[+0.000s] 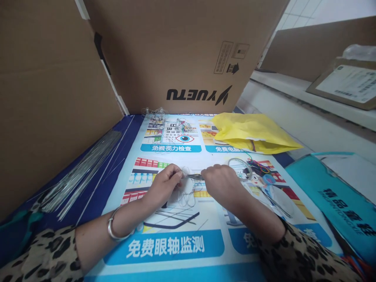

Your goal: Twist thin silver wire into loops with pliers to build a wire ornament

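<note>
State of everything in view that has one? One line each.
Left hand: pinched on thin wire
Right hand: closed around metal tool
Metal tool: jaws unclear
Straight wires: loose, fanned
Tangled wire: heaped
Yellow bag: lying, creased
Cardboard: standing upright
Bracelet: worn, left wrist

A brown cardboard panel (176,51) with upside-down YUETU lettering stands along the worktop's far edge, meeting a plain cardboard panel (49,102) on the left edge. A printed sheet (176,237) showing an eye chart and shelf pictures covers the middle. Toward the far right corner, a yellow pouch (252,131) overlaps the sheet. A teal bag (329,192) with dark lettering lies at the right edge. Beyond that edge, a labelled parcel (346,86) rests on a white ledge (289,86).
</note>
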`<state>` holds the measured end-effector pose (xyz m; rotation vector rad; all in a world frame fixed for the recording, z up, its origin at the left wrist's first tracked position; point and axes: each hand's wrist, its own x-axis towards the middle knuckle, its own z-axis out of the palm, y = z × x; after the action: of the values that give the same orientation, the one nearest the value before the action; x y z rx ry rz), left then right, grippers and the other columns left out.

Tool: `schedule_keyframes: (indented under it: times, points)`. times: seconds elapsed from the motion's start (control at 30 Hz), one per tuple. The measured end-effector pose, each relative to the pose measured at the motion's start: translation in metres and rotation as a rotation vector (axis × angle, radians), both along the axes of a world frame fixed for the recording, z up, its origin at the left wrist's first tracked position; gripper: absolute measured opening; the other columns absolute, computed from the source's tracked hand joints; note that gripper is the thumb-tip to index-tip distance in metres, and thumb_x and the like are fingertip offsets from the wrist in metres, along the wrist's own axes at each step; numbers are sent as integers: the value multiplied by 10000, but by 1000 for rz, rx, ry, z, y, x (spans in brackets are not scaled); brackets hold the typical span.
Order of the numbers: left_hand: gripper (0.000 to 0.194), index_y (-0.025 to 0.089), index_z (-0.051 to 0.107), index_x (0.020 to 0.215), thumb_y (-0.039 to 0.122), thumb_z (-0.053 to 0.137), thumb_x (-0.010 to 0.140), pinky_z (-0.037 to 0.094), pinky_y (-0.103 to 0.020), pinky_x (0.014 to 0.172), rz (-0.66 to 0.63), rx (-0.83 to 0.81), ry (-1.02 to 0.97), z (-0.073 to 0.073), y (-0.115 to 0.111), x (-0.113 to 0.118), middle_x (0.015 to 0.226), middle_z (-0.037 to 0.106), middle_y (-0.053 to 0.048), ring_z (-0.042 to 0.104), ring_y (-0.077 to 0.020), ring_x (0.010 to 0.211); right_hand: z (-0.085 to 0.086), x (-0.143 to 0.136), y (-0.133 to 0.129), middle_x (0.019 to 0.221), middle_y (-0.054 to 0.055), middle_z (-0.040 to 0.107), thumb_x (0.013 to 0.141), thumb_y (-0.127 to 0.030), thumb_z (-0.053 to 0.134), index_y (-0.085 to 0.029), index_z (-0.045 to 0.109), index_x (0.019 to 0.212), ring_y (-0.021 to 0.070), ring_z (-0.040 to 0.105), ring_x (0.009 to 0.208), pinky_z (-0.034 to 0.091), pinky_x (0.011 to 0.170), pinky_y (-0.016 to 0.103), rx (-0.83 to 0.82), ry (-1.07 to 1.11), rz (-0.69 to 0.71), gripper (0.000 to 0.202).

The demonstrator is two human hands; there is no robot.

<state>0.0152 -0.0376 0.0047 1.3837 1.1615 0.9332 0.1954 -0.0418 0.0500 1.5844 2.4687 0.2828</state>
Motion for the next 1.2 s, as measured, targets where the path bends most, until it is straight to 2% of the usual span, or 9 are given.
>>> schedule_keyframes:
  times: [0.1,0.27,0.33,0.5,0.6,0.83,1.0,1.2]
  points:
    - [122,211,563,796,313,497,807,336,-232,577,-21,89,112,0,1,-2,630,577,17,491,-131,591,-1,0,-1,712,86,632,756,-88,431,-159,615,754,186,569,677,287,554,274,27,12,15,197]
    - [171,213,612,749,269,472,830,344,-259,671,-65,427,378,2,3,-6,755,584,-21,500,-166,754,-2,-2,-4,681,76,624,737,-73,440,-164,602,732,192,562,644,278,541,277,55,16,47,185]
    - [178,214,627,760,264,473,833,349,-271,704,-53,502,431,1,4,-6,777,576,-34,494,-179,801,-2,-2,-4,674,76,622,741,-73,435,-168,597,726,197,561,637,277,535,281,64,15,55,189]
    - [179,220,623,736,279,480,826,342,-272,697,21,491,385,1,6,-7,727,579,-27,491,-177,749,-3,-3,-5,700,90,629,749,-76,439,-159,609,753,197,568,660,282,540,284,44,-1,48,189]
    - [195,217,595,700,275,463,831,333,-265,683,24,482,394,0,7,-7,714,587,-20,491,-171,729,-3,-3,-4,705,88,632,752,-78,442,-155,612,759,192,568,662,275,538,287,39,-5,43,186]
    - [184,211,583,749,244,429,844,345,-284,689,-15,604,673,-7,8,-8,749,589,-45,514,-185,762,-6,-4,-5,690,77,626,741,-68,453,-153,604,723,186,554,656,264,547,285,61,32,79,174]
    - [222,206,545,693,217,392,853,316,-289,632,-131,707,927,-3,6,-8,677,539,-45,481,-194,714,-7,-4,-5,683,78,620,735,-67,455,-152,598,714,187,544,647,262,546,283,62,35,97,167]
    - [220,196,556,717,177,382,851,337,-296,653,-205,702,966,1,8,-9,684,561,-53,494,-205,736,-5,-3,-3,698,81,623,740,-61,447,-157,602,722,192,547,661,268,554,285,53,9,68,183]
